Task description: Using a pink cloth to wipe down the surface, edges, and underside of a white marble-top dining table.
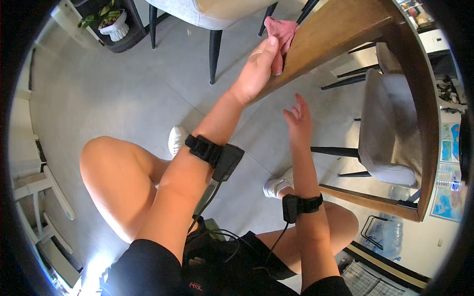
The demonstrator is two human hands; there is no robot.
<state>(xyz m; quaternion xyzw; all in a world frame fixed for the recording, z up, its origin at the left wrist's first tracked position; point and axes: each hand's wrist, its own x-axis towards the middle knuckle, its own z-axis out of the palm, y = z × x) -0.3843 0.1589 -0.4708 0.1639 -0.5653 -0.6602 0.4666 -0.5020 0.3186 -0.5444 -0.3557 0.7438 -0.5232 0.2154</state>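
My left hand [261,64] holds a pink cloth [283,33], folded and partly bunched. The cloth lies against the edge of a broad wooden table leg [326,35]. My left arm stretches forward and wears a black strap with a small box [227,159]. Nothing is in my right hand [299,116]; its fingers are apart and it hangs over the grey floor, beside the wooden leg. A second black strapped box [296,209] sits on my right forearm, with a cable running from it.
A light upholstered chair [218,11] with black legs stands ahead. Grey chairs [389,125] stand at the table's right side, within its wooden frame [426,148]. A potted plant [113,24] is at far left, a white rack [40,192] at left. Large plastic water bottles [387,235] stand at right.
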